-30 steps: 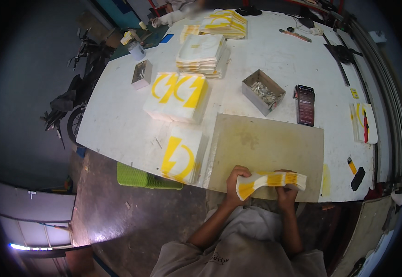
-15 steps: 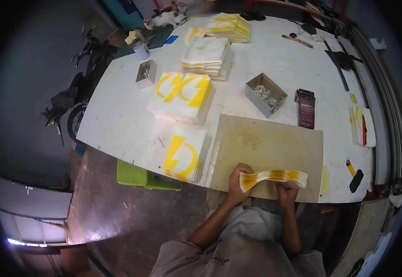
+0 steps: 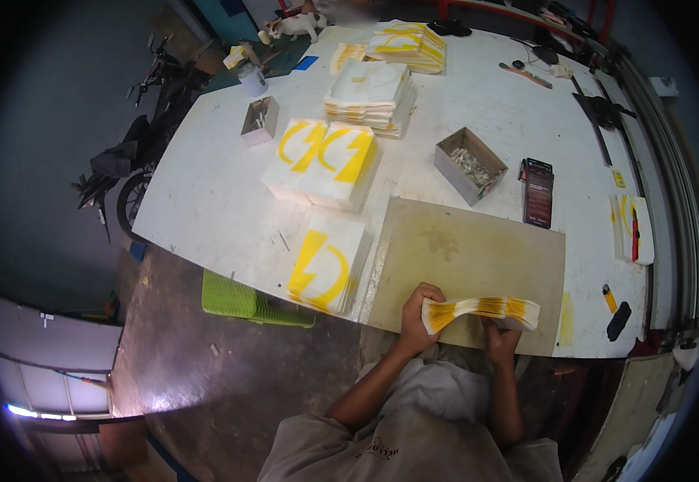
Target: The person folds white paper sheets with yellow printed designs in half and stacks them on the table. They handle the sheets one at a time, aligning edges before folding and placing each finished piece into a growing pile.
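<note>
A thick stack of white sheets with yellow print is bent in an arch above the near edge of a brownish board. My left hand grips the left end of the stack, fingers wrapped round it. Toward the right end, my right hand holds it from below; its fingers are partly hidden under the sheets. To the left of the board lies another printed stack with a yellow lightning-like shape. Farther back stand a wider pair of printed stacks and a layered white pile.
An open box of small pieces stands beyond the board, with a phone beside it. A smaller box and jar sit at far left. Right: a cutter, a lighter. A cat stands at the back.
The whole view has shifted slightly, so the table's things appear a little farther right. The cat has changed its pose. Both hands keep their hold on the bent stack.
</note>
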`<action>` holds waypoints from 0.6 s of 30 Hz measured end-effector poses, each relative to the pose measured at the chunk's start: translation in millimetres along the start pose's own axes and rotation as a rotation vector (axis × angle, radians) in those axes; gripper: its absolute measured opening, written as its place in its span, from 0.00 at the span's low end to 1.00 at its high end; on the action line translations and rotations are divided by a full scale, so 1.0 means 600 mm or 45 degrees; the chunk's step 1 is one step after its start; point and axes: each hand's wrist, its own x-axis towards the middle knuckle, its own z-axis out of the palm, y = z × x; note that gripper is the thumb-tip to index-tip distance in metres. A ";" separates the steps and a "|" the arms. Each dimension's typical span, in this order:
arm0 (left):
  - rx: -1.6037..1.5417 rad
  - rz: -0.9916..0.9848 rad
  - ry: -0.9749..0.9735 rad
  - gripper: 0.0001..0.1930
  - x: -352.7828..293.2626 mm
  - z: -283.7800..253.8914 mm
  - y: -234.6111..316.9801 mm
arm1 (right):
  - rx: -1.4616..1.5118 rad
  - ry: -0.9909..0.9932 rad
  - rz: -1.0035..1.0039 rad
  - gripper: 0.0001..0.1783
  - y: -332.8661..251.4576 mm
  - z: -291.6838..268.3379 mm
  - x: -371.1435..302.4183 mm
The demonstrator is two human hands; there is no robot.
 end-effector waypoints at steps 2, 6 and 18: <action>0.026 0.032 -0.009 0.18 0.000 -0.002 -0.004 | -0.023 -0.028 -0.006 0.14 -0.004 -0.002 -0.001; -0.019 -0.004 0.003 0.18 0.001 0.001 -0.002 | 0.004 -0.012 -0.037 0.13 -0.006 0.002 -0.001; -0.003 0.015 -0.036 0.19 0.006 -0.005 -0.001 | -0.088 0.000 0.014 0.11 -0.015 0.003 0.000</action>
